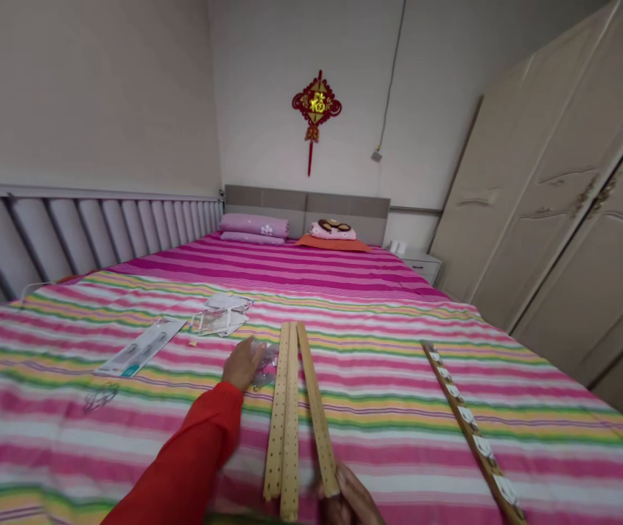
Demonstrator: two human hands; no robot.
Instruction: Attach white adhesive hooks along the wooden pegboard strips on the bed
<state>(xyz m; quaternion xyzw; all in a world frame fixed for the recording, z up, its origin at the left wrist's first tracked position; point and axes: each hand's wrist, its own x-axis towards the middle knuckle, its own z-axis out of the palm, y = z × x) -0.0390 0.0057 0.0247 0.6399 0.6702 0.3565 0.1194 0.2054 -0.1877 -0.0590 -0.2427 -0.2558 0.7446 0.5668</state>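
Observation:
My left hand point(241, 364), in a red sleeve, has its fingers closed on the edge of a small clear plastic bag point(265, 366) lying on the bedspread. My right hand point(354, 497), at the bottom, grips the near end of a light wooden slat point(316, 405) dotted with holes. To its left, two more drilled slats, an outer one point(277, 415) and an inner one point(291, 415), lie side by side, touching or nearly so. The far end of the held slat is close to theirs, while its near end angles away to the right.
A wooden strip with several white pieces point(467, 415) lies at right. On the left are a flat printed package point(144, 344), crumpled clear and white packaging point(224, 313) and a thin wire-like tangle point(101, 396). A rail point(93, 230) borders the bed point(399, 445); wardrobes point(552, 168) stand right.

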